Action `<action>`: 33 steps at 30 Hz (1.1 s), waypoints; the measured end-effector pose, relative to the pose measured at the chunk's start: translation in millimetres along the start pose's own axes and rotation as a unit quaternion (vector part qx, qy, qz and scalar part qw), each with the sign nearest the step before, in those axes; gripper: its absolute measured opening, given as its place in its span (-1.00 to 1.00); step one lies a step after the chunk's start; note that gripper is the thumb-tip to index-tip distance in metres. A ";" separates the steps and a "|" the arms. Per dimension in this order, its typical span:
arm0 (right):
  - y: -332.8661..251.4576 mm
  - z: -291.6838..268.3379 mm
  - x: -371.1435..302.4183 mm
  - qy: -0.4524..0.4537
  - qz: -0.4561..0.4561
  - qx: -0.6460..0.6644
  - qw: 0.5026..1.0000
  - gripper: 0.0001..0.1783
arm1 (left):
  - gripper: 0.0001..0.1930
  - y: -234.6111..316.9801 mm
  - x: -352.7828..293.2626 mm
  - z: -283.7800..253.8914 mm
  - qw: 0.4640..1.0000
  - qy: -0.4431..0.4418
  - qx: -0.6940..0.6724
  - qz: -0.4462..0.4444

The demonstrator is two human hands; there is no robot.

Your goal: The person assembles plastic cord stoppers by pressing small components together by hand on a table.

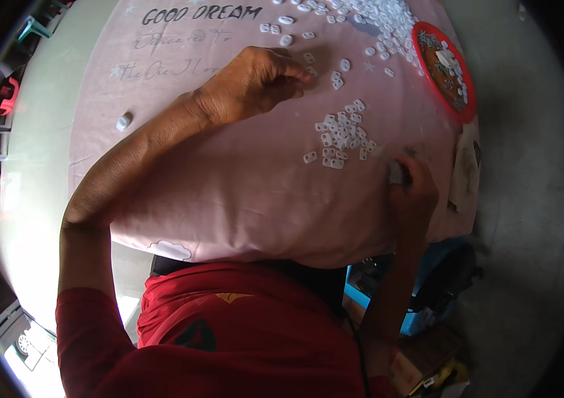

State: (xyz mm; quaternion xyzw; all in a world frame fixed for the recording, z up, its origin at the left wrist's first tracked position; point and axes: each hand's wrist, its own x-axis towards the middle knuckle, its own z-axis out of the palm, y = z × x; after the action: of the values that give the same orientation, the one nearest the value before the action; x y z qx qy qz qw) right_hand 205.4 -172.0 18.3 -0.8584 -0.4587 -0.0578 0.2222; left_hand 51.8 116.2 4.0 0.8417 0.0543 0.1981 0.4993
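My left hand (255, 83) is over the pink cloth with its fingers curled together. Its fingertips meet beside a small white two-holed plastic piece (309, 58), and I cannot make out what is in the pinch. A loose heap of these white two-holed pieces (341, 136) lies between my hands. To the right of that heap, my right hand (416, 196) is closed, with a small pale piece (396, 174) between thumb and finger; blur hides its exact shape. A few more white pieces (345, 65) are scattered just right of my left fingertips.
A larger spread of white pieces (388, 20) covers the far right of the table. Beside it, a red-rimmed tray (469, 99) holds white pieces and small grey metal bits. One white roll-shaped thing (123, 122) sits left of my forearm. A blue crate (414, 323) stands below the table.
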 end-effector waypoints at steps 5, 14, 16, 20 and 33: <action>-7.0 -12.4 -6.3 0.034 0.087 0.120 0.988 -0.59 | -0.84 21.3 -36.4 6.9 0.992 0.029 0.125 0.018; -4.7 -5.9 -6.8 0.072 0.108 0.240 0.962 -0.78 | -0.79 1.0 -23.1 19.4 0.982 0.121 0.142 0.006; 2.0 -6.2 -7.0 0.046 0.110 0.230 0.966 -0.76 | -0.79 4.9 -11.3 16.7 0.975 0.105 0.196 -0.009; 5.7 -12.2 -9.6 0.015 0.112 0.229 0.967 -0.65 | -0.83 8.0 -6.3 14.9 0.977 0.061 0.204 -0.036; 3.7 -10.3 -8.8 0.002 -0.027 0.050 0.998 -0.60 | -0.87 53.2 -42.5 36.0 0.930 -0.007 -0.255 -0.265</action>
State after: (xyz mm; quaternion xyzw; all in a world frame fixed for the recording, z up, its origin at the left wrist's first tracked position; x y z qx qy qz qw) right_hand 204.5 -185.0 23.5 -0.8335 -0.4834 -0.0424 0.2644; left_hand 21.2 48.0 22.8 0.6420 0.2197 0.0598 0.7321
